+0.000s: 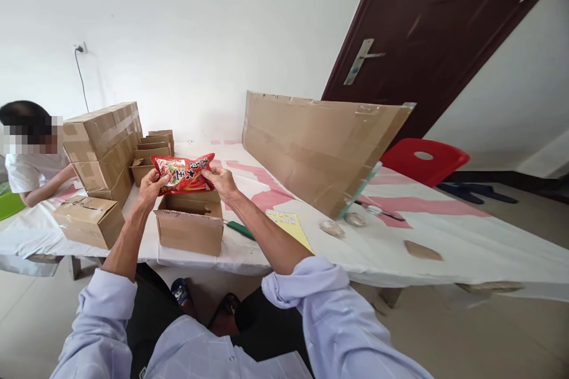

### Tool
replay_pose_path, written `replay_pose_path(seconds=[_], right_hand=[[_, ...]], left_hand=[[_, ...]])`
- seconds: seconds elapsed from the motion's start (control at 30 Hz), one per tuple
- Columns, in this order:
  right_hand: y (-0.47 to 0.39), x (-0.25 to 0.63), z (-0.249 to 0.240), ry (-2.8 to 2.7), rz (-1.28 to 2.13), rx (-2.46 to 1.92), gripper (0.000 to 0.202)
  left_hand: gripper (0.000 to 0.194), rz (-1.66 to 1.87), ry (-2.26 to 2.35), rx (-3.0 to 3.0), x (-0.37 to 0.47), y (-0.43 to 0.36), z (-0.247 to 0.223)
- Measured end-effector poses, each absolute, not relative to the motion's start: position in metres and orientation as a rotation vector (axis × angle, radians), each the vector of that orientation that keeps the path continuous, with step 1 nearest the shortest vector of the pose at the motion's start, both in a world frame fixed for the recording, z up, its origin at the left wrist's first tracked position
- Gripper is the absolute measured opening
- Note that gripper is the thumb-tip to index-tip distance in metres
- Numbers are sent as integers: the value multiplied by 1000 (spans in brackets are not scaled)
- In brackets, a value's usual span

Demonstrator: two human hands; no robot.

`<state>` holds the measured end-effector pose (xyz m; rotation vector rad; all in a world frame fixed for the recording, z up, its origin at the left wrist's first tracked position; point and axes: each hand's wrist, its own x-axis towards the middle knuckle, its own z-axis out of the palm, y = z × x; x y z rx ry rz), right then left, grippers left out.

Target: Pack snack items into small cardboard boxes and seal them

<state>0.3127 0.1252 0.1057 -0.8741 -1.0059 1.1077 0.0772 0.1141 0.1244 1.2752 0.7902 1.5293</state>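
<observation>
A red printed food packet [184, 174] is stretched flat between my two hands, above an open cardboard box [189, 232]. My left hand [153, 185] pinches its left end, and my right hand [220, 180] grips the right end. The open box stands near the front edge of the table [355, 260], with its inside partly visible below the packet. Just right of the box, partly behind my right forearm, lie a green-handled tool [240, 230] and a yellow sheet [293, 227].
Stacked closed boxes [100, 142], a taped box [91, 219] and open boxes [153, 145] stand left. A person [38, 169] leans there. Right are a large cardboard piece [315, 145], tape rolls [332, 228], scissors [382, 211] and a red chair [424, 160].
</observation>
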Motion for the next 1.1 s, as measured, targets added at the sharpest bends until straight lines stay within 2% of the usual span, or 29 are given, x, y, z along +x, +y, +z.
replay_pose_path(seconds=[0.17,0.37,0.57,0.87,1.1], right_hand=[[135,311,94,-979,1052,-965,47],[141,312,89,-1141,819,-1080,42],[147,310,86,-1200,748,-1135,42],[169,306,110,-1166,812,-1099,30],[174,307,129,-1167,760,-1051,36]], left_hand=[[73,1528,827,1243,78,123,111],[76,1516,868,1212,75,127,105],[74,1532,867,1195,73,133,107],[69,1506,897,1188,75,156,123],[68,1479,859,1257,72,161,141]])
